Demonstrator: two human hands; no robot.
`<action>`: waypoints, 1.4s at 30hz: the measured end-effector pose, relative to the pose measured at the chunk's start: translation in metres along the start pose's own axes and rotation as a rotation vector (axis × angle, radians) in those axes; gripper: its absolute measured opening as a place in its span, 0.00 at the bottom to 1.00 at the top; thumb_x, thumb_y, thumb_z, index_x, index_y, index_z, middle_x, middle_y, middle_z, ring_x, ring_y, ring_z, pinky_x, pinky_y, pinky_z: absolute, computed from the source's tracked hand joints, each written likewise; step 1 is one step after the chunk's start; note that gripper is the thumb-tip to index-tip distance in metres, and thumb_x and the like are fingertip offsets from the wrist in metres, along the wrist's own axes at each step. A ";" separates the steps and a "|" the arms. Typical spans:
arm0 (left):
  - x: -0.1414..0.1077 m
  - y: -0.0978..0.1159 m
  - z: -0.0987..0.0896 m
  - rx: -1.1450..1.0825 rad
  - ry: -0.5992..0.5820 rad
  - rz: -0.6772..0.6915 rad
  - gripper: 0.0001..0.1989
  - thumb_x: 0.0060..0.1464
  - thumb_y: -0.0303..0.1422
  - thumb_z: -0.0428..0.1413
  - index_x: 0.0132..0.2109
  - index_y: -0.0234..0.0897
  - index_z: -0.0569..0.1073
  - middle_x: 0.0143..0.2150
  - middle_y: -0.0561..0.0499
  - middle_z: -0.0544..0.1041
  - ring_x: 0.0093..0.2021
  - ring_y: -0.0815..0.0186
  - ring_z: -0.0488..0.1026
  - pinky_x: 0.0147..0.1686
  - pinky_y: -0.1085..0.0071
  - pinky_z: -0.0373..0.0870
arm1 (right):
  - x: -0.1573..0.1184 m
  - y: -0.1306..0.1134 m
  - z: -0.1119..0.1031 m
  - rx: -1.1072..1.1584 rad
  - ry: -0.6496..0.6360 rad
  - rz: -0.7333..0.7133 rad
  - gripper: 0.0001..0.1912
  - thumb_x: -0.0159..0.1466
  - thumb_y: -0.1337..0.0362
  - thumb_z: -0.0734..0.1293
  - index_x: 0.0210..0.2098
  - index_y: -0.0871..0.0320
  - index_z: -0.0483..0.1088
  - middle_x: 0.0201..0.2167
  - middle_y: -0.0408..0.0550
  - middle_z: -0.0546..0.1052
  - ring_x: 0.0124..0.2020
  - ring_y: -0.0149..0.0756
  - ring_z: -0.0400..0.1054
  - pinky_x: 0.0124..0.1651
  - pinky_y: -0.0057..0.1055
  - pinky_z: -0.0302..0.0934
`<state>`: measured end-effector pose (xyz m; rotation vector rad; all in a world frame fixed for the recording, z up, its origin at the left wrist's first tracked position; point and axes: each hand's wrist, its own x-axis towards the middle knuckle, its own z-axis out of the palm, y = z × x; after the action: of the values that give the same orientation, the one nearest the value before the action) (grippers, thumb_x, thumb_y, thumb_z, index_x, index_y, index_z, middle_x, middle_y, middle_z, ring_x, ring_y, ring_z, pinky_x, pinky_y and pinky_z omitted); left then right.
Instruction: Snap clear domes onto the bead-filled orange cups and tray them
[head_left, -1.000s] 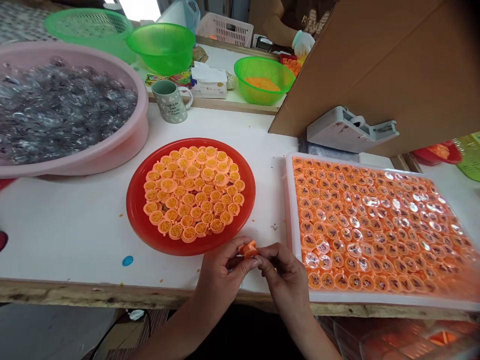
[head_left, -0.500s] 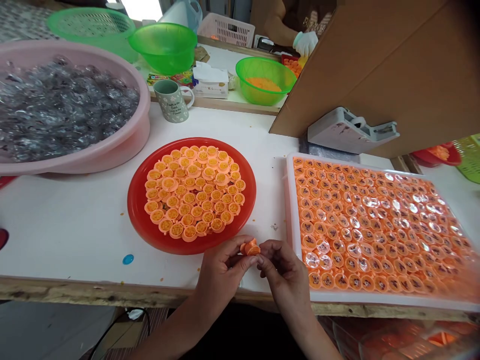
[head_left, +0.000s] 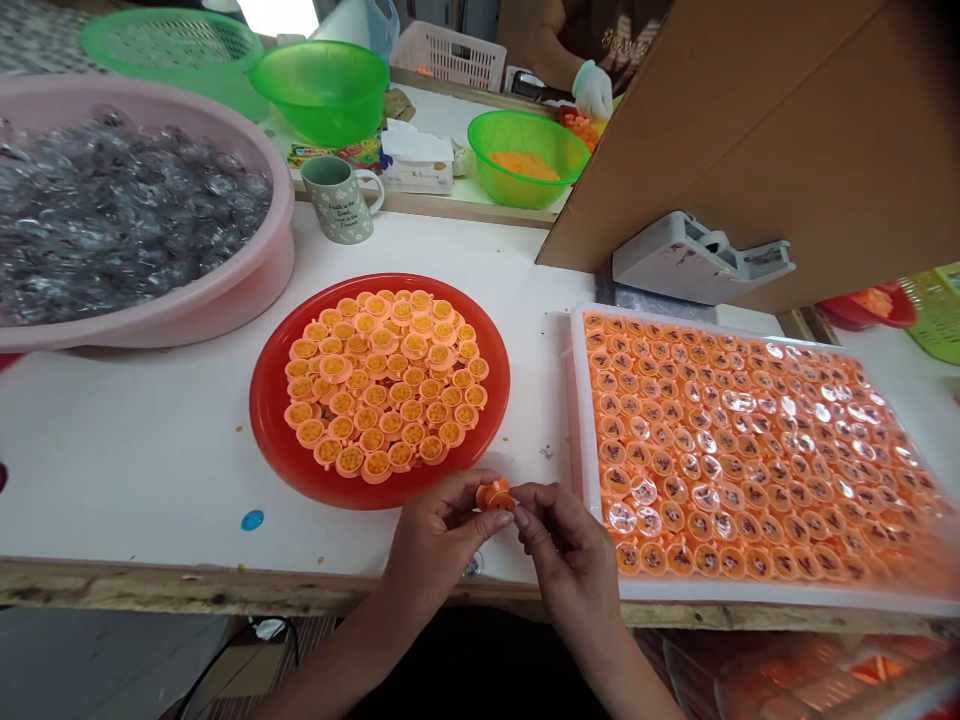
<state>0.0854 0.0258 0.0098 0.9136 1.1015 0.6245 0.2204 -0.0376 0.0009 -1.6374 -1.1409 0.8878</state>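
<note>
Between the fingertips of my two hands is a small orange plastic toy cup [head_left: 495, 494], tilted over the table's front part. My left hand [head_left: 435, 535] pinches it between thumb and forefinger. My right hand [head_left: 566, 540] has its thumb and forefinger closed at the cup's right edge. Just beyond, a red round plate [head_left: 271, 445] bears many orange cup-and-saucer pieces [head_left: 390, 390] with yellow tops. To the right, a white tray [head_left: 586, 440] is filled with rows of orange cups [head_left: 735, 450] showing dark printed pictures. A small clear disc [head_left: 473, 566] lies below my left hand.
A pink tub [head_left: 259, 270] of clear plastic pieces stands left. A mug [head_left: 341, 205], a tissue box [head_left: 417, 160] and green bowls [head_left: 517, 190] line the back. A tape dispenser [head_left: 697, 260] stands by the cardboard [head_left: 720, 120]. Another person's gloved hand [head_left: 592, 90] shows behind.
The orange cup has turned slightly in my fingers, and its tilt differs. My hands have stayed nearly in place. The clear disc below my left hand shows more now. The camera view has shifted slightly.
</note>
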 end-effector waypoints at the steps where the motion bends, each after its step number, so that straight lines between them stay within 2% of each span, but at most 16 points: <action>1: 0.000 0.001 0.000 -0.006 -0.010 -0.008 0.11 0.47 0.29 0.64 0.41 0.37 0.79 0.35 0.53 0.83 0.38 0.65 0.79 0.40 0.75 0.75 | 0.000 0.001 0.000 0.003 0.001 0.002 0.04 0.66 0.66 0.65 0.39 0.54 0.72 0.30 0.42 0.74 0.31 0.31 0.70 0.32 0.25 0.64; 4: 0.000 0.003 0.000 -0.009 -0.024 -0.010 0.10 0.47 0.29 0.64 0.40 0.37 0.79 0.36 0.52 0.83 0.39 0.65 0.79 0.41 0.75 0.74 | -0.001 0.005 0.000 -0.032 0.030 -0.042 0.05 0.66 0.67 0.65 0.41 0.52 0.71 0.34 0.42 0.75 0.34 0.32 0.71 0.35 0.27 0.65; 8: 0.002 0.001 0.000 -0.006 -0.029 0.023 0.09 0.46 0.29 0.64 0.38 0.37 0.79 0.34 0.53 0.82 0.36 0.66 0.78 0.37 0.76 0.74 | -0.001 0.006 0.002 -0.152 0.024 -0.149 0.10 0.67 0.71 0.62 0.44 0.51 0.71 0.35 0.42 0.74 0.36 0.32 0.70 0.39 0.28 0.63; 13: 0.000 -0.002 0.000 0.052 -0.025 0.028 0.08 0.47 0.31 0.64 0.37 0.36 0.79 0.33 0.51 0.81 0.35 0.65 0.78 0.37 0.74 0.74 | 0.003 0.004 0.003 -0.139 -0.017 -0.120 0.09 0.67 0.72 0.61 0.39 0.53 0.71 0.32 0.41 0.73 0.34 0.30 0.67 0.36 0.26 0.60; 19: 0.002 -0.003 0.000 0.023 -0.011 0.038 0.09 0.46 0.31 0.65 0.38 0.36 0.79 0.33 0.52 0.80 0.34 0.66 0.77 0.36 0.74 0.74 | 0.001 0.006 0.004 -0.070 0.008 -0.062 0.05 0.67 0.69 0.62 0.38 0.54 0.69 0.31 0.41 0.73 0.33 0.30 0.67 0.36 0.26 0.61; 24: 0.003 -0.002 -0.003 -0.066 -0.086 -0.019 0.10 0.46 0.31 0.66 0.38 0.36 0.77 0.31 0.53 0.78 0.34 0.68 0.74 0.35 0.76 0.73 | -0.001 0.006 0.004 -0.109 0.063 -0.169 0.07 0.67 0.71 0.62 0.40 0.53 0.69 0.34 0.42 0.73 0.36 0.32 0.68 0.37 0.27 0.62; 27: 0.004 0.001 -0.003 -0.129 -0.160 -0.045 0.09 0.51 0.34 0.63 0.40 0.36 0.76 0.35 0.52 0.77 0.37 0.66 0.74 0.39 0.72 0.74 | 0.001 0.007 0.003 -0.009 0.016 -0.067 0.07 0.67 0.68 0.61 0.40 0.53 0.70 0.33 0.42 0.73 0.34 0.32 0.68 0.36 0.28 0.63; 29: 0.005 0.001 -0.003 -0.206 -0.215 -0.067 0.09 0.54 0.35 0.61 0.41 0.36 0.75 0.38 0.50 0.77 0.39 0.64 0.74 0.42 0.66 0.75 | 0.002 0.007 0.002 0.091 -0.026 0.056 0.06 0.68 0.66 0.61 0.40 0.53 0.71 0.30 0.41 0.71 0.30 0.31 0.66 0.33 0.27 0.63; 31: 0.006 0.000 -0.002 -0.261 -0.225 -0.092 0.09 0.54 0.34 0.61 0.41 0.35 0.75 0.38 0.50 0.77 0.40 0.63 0.75 0.44 0.62 0.76 | 0.002 0.007 0.002 0.121 -0.030 0.108 0.07 0.68 0.65 0.61 0.41 0.53 0.71 0.27 0.41 0.69 0.26 0.30 0.63 0.28 0.26 0.62; 33: 0.006 -0.001 -0.001 -0.279 -0.194 -0.088 0.09 0.53 0.33 0.62 0.41 0.35 0.74 0.38 0.49 0.77 0.40 0.62 0.75 0.45 0.61 0.75 | 0.002 0.006 0.001 0.053 -0.004 0.039 0.09 0.68 0.65 0.61 0.44 0.53 0.71 0.30 0.42 0.70 0.26 0.30 0.64 0.28 0.26 0.63; 37: 0.003 -0.002 0.001 -0.267 -0.121 -0.036 0.09 0.52 0.33 0.62 0.40 0.36 0.75 0.37 0.50 0.78 0.42 0.61 0.75 0.45 0.66 0.73 | -0.002 0.003 0.002 -0.181 0.051 -0.200 0.17 0.66 0.69 0.65 0.53 0.51 0.69 0.43 0.49 0.71 0.36 0.34 0.69 0.39 0.33 0.68; 40: 0.000 -0.001 0.001 -0.229 -0.096 -0.024 0.09 0.51 0.32 0.63 0.40 0.36 0.75 0.36 0.51 0.78 0.41 0.62 0.75 0.45 0.67 0.73 | -0.005 0.003 0.001 -0.253 0.083 -0.292 0.18 0.65 0.71 0.65 0.53 0.51 0.70 0.41 0.49 0.73 0.37 0.36 0.70 0.41 0.35 0.68; 42: -0.001 -0.001 0.000 -0.211 -0.083 -0.021 0.09 0.50 0.31 0.63 0.40 0.36 0.75 0.36 0.51 0.78 0.40 0.62 0.76 0.44 0.67 0.73 | -0.005 0.004 0.001 -0.217 0.088 -0.269 0.17 0.64 0.70 0.67 0.51 0.52 0.70 0.37 0.48 0.73 0.35 0.35 0.70 0.38 0.33 0.68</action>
<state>0.0849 0.0246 0.0097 0.7382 0.9502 0.6667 0.2193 -0.0430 -0.0025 -1.6278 -1.3948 0.5297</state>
